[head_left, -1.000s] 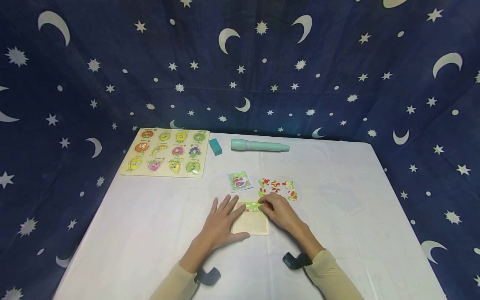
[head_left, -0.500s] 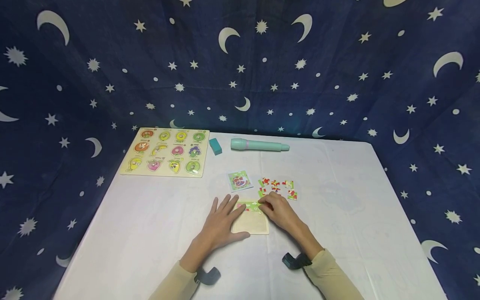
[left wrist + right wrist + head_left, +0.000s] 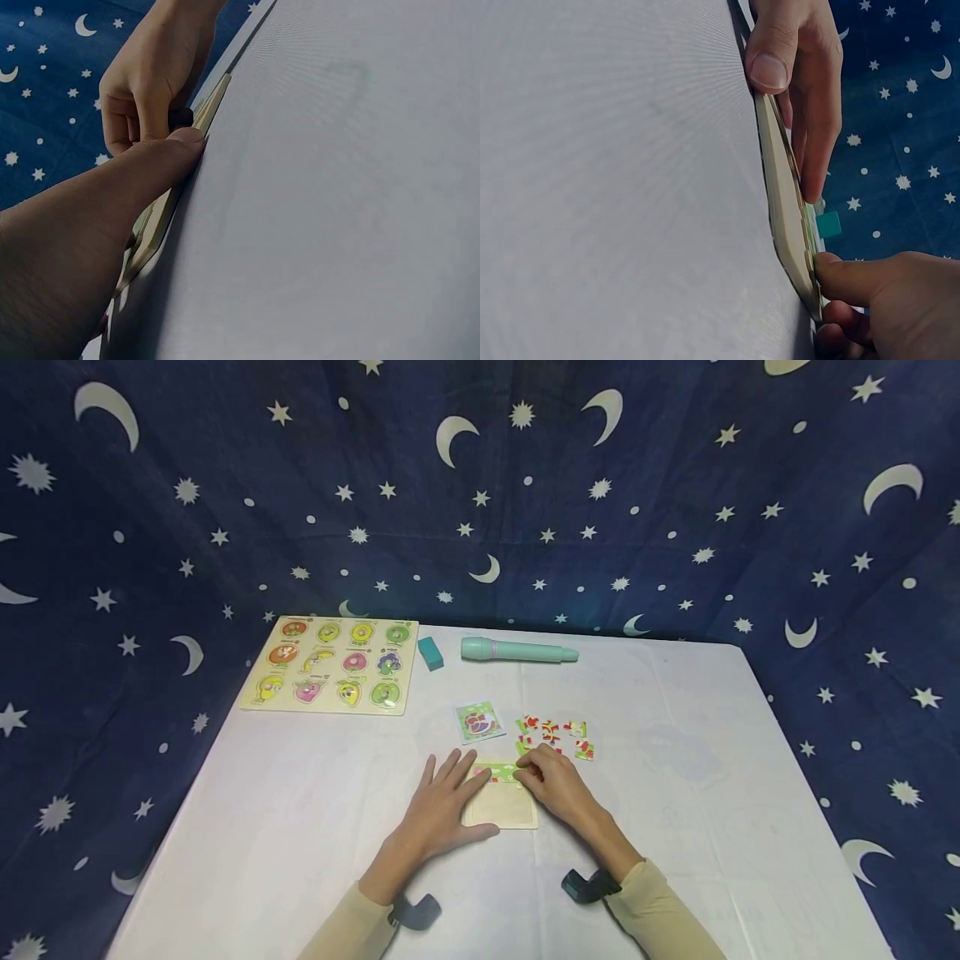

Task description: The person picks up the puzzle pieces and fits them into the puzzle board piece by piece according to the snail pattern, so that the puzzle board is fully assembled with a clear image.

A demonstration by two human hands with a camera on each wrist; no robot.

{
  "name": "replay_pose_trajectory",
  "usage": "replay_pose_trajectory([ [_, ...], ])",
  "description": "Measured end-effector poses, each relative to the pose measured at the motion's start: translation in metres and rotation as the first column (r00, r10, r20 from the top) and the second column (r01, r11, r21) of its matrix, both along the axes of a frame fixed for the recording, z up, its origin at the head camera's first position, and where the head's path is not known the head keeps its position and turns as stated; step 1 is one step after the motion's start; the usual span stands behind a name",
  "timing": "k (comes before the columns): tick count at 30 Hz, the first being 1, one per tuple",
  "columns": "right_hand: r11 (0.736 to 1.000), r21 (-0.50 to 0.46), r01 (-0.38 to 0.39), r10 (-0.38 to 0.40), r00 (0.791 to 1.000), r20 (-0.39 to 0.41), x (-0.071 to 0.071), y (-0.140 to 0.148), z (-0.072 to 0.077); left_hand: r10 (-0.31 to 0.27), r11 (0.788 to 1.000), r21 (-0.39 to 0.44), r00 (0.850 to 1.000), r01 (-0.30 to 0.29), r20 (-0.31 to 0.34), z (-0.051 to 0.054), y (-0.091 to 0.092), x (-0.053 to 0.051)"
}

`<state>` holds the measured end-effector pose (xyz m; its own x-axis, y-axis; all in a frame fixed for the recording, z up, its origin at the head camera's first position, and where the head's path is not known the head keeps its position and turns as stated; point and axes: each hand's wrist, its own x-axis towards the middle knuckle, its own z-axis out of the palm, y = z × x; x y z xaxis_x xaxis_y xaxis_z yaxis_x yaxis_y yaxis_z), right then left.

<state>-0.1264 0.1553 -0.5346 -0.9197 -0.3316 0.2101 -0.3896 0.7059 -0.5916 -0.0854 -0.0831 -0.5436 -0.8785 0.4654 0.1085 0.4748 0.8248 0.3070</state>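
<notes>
A small wooden puzzle tray (image 3: 502, 810) lies on the table, with a strip of green jigsaw pieces (image 3: 501, 772) along its far side. My left hand (image 3: 442, 806) rests on the tray's left side, fingers spread and straight, thumb at the near edge. At the far right corner my right hand (image 3: 558, 781) pinches a puzzle piece with thumb and curled fingers; the piece is mostly hidden by the fingers. In the right wrist view the right thumb (image 3: 847, 276) touches the tray's top. Several loose red and green jigsaw pieces (image 3: 576, 728) lie just beyond the right hand.
A square picture card (image 3: 480, 722) lies beyond the tray. Farther back are a wooden fruit board (image 3: 333, 672), a teal block (image 3: 431, 653) and a mint-green microphone-shaped thing (image 3: 525, 651). A dark starry cloth (image 3: 420, 543) hangs behind the white table (image 3: 262, 827).
The right hand and wrist have shifted very slightly to the left. The left hand, tray and loose pieces stay where they were.
</notes>
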Motion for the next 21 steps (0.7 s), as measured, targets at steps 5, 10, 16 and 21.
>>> replay_pose_trajectory([
  [5,1.0,0.004,-0.003,0.003,1.0,0.004,0.0,0.0,0.0,-0.008,1.0,0.013,1.0,0.008,-0.007,0.002,-0.003,0.001],
  [10,1.0,-0.002,-0.002,0.002,1.0,0.01,-0.001,-0.001,0.0,0.001,1.0,0.018,1.0,-0.001,-0.022,0.005,-0.007,0.004],
  [16,1.0,-0.006,0.005,-0.005,1.0,0.018,-0.001,-0.002,0.0,0.018,1.0,0.005,1.0,-0.018,-0.005,0.007,-0.014,0.011],
  [21,1.0,-0.001,0.016,-0.016,1.0,0.02,-0.001,-0.002,0.002,0.028,0.999,0.02,1.0,-0.028,0.005,0.005,-0.014,0.012],
])
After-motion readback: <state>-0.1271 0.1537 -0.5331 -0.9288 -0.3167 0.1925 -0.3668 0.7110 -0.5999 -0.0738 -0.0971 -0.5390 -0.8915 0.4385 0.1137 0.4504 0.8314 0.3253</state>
